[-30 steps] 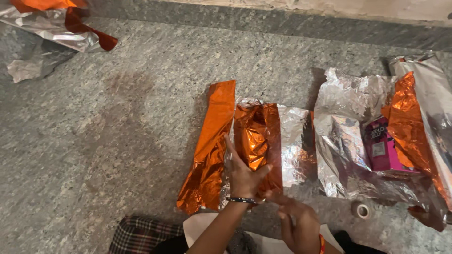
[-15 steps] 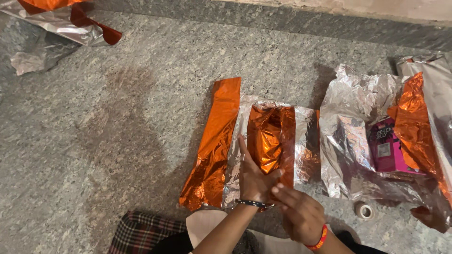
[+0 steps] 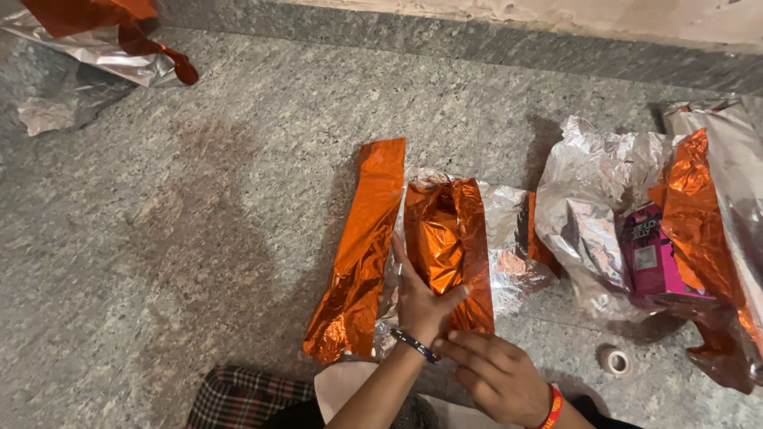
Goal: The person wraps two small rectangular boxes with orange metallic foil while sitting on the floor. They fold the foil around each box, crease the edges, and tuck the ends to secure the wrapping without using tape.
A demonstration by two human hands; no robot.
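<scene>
At the bottom centre, the right hand (image 3: 497,380) rests with fingers loosely together at the near end of the orange foil-wrapped parcel (image 3: 445,246). The left hand (image 3: 420,298) lies flat against the parcel, fingers spread and thumb out. The foil looks thin, crinkly and slippery, so it is probably best gripped around the body. At the right, crumpled silver foil (image 3: 592,206) cradles a pink box (image 3: 652,258).

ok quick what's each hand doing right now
left hand: open, pressed flat on the orange foil-wrapped parcel.
right hand: fingers loosely curled at the parcel's near end, holding nothing visible.
</scene>
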